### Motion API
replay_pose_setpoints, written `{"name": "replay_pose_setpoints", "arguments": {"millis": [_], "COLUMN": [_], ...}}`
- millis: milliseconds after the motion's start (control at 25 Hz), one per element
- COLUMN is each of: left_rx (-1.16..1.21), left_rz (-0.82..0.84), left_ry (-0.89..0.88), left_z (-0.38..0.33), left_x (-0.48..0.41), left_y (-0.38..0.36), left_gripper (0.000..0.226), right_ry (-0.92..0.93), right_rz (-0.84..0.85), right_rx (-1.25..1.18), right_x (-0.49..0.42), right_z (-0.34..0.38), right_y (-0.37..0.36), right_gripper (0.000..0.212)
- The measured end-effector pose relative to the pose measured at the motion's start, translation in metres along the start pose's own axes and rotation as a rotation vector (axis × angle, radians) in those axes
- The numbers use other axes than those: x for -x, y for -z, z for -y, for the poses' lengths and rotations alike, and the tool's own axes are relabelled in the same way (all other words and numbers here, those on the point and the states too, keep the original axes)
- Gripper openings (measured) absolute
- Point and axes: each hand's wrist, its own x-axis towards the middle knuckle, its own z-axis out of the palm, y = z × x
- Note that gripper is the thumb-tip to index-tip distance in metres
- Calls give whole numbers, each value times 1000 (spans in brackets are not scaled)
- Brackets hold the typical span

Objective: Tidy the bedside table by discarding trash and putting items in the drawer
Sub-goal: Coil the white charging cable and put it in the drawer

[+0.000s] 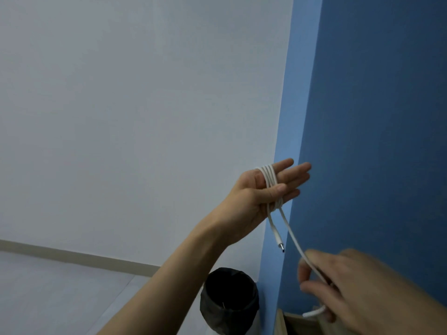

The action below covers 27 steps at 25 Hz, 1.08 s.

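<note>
The right hand (350,291), nearest and blurred, seems to have its fingers (305,274) curled round a white cable (294,240), whose far end pokes out below the hand. Beside it, a pale wooden corner (281,320), perhaps the tabletop's edge, meets the blue wall (375,117). Just left stands a round black bin (229,303) with a crumpled dark liner; its inside is too dark to read. Higher up, the left hand (263,192) is raised palm-up with straight fingers, the smooth cable wound round them in several loops, the thumb pinning the coils. One plug end (281,247) dangles free. Behind are a plain white wall (133,105), a beige skirting strip (72,256) and the grey floor (60,293).
</note>
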Motion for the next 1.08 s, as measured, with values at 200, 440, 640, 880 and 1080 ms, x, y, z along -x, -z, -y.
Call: {"name": "replay_pose_setpoints", "arguments": {"millis": [200, 440, 640, 880, 1080], "left_rx": [-539, -625, -383, -299, -38], "left_rz": [68, 390, 337, 252, 440], "left_ry": [15, 49, 88, 116, 144], "left_z": [6, -1, 5, 7, 5], "left_x": [7, 16, 22, 31, 34], "left_y": [2, -9, -16, -17, -30], "left_gripper": [38, 32, 32, 28, 26], "right_ry": [173, 333, 315, 185, 65], "right_rz": [-460, -444, -447, -581, -825], "right_rx": [322, 302, -58, -222, -240], "right_x": [11, -2, -10, -16, -51], "right_z": [-1, -2, -11, -35, -59], "right_y": [29, 80, 100, 115, 76], "right_gripper": [56, 35, 32, 36, 29]}}
